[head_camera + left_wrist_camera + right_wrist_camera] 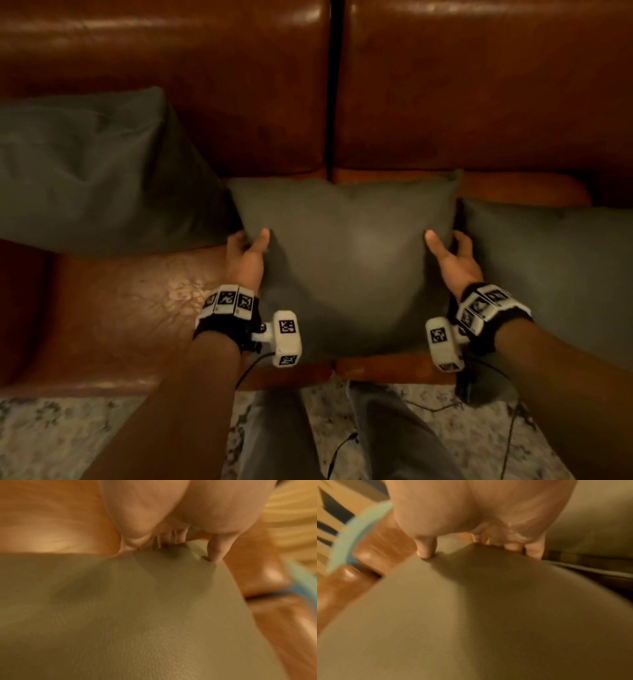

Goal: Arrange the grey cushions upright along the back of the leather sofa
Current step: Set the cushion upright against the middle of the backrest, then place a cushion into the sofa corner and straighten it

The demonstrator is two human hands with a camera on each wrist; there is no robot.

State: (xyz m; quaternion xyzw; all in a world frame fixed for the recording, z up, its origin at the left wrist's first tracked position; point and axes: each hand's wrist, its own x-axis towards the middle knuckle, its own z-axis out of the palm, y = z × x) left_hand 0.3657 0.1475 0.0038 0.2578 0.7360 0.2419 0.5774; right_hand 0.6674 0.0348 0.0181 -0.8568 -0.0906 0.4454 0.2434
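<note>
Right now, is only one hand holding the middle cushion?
No, the left hand and right hand both grip the middle cushion by its sides.

Fingers of both hands (349,253) hidden behind the middle cushion (346,260); left cushion (85,171) and right cushion (561,274) cut off by frame edges.

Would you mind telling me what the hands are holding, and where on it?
The middle grey cushion, held by its two side edges: left hand on the left edge, right hand on the right, thumbs on its face.
</note>
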